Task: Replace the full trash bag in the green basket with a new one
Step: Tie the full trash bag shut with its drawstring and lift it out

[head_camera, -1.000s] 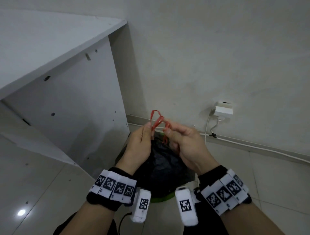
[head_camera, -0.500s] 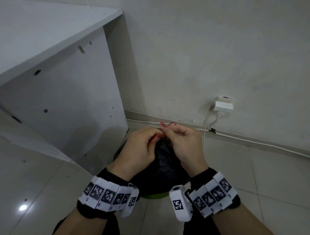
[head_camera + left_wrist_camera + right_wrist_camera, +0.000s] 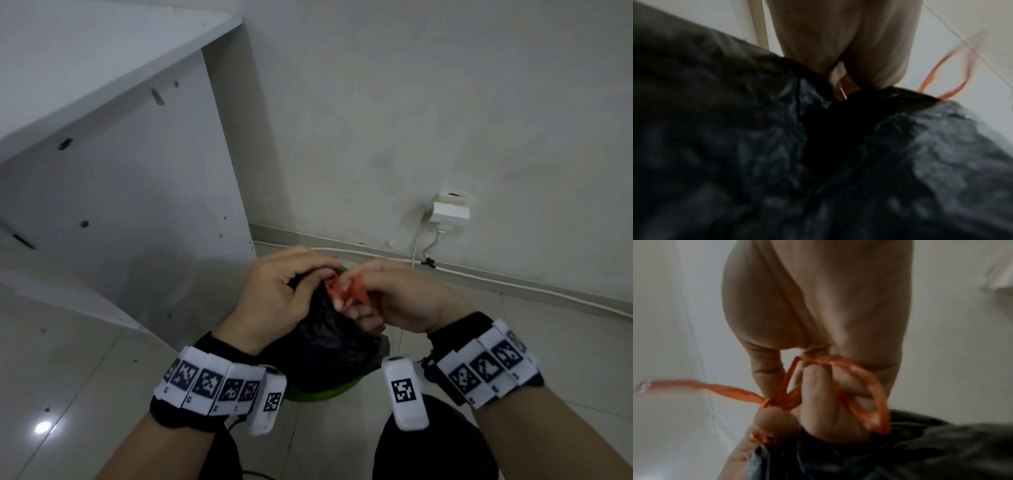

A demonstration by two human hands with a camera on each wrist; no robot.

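Note:
A full black trash bag (image 3: pixel 325 346) sits in the green basket (image 3: pixel 322 394), of which only a strip of rim shows below the bag. Red drawstring loops (image 3: pixel 346 291) come out of the bag's gathered top. My left hand (image 3: pixel 284 291) curls around the bag's neck and the red string. My right hand (image 3: pixel 394 294) pinches the red loops from the right, fingers threaded through them. In the right wrist view the red drawstring (image 3: pixel 857 386) wraps over my fingers above the black bag (image 3: pixel 920 451). The left wrist view is blurred, showing the black bag (image 3: pixel 777 146) and a red loop (image 3: pixel 941 73).
A white cabinet panel (image 3: pixel 137 205) stands close on the left of the basket. The wall (image 3: pixel 411 102) runs behind, with a white socket box (image 3: pixel 450 209) and a white cable (image 3: pixel 513 284) along the skirting. Light floor tiles (image 3: pixel 565 359) lie to the right.
Both hands have come down from chest height to the bag's top and drawn together. The red loops, held up and apart before, are now bunched between my fingers.

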